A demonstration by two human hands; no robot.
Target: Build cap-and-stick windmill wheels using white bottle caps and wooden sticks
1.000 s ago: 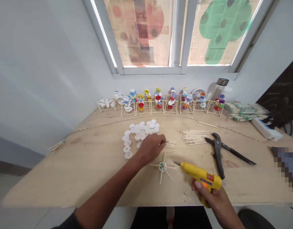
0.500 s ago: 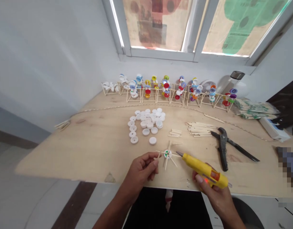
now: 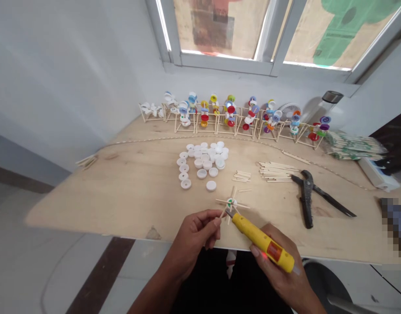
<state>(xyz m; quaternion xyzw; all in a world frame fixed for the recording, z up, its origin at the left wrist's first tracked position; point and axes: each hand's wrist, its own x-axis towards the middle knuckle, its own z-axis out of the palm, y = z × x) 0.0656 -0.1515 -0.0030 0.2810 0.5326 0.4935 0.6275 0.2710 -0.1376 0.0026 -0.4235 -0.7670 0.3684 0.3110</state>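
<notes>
Star of thin wooden sticks (image 3: pixel 232 203) w/ a bottle-cap hub, green showing at its centre, sits near the front edge of the plywood board (image 3: pixel 122 205), just above both hands. L hand (image 3: pixel 194 237) is nearest: thumb and index fingers (image 3: pixel 216 221) pinched together on a thin wooden stick (image 3: pixel 223 212) angled up toward the hub, other fingers curled under. R hand (image 3: pixel 279 268) has fingers wrapped around a yellow hot glue gun (image 3: pixel 262 242), held tilted low w/ its metal nozzle (image 3: pixel 228 212) right by the hub, beside the pinched stick. Contact at the tip can't be told. The hold is tight to the joint: L grip sits close to the hub, nozzle aimed in at it, gun body clear of the other sticks.

Loose white bottle caps (image 3: pixel 203 159) lie in a cluster past the star, w/ a small stack of short sticks (image 3: pixel 241 175) and a longer pile of sticks (image 3: pixel 277 171) to the right, then water-pump pliers (image 3: pixel 307 196). Only container-like item: clear bottle w/ dark lid (image 3: pixel 331 97) at back R. Plastic-wrapped stick bundle (image 3: pixel 354 146) lies beside it.
</notes>
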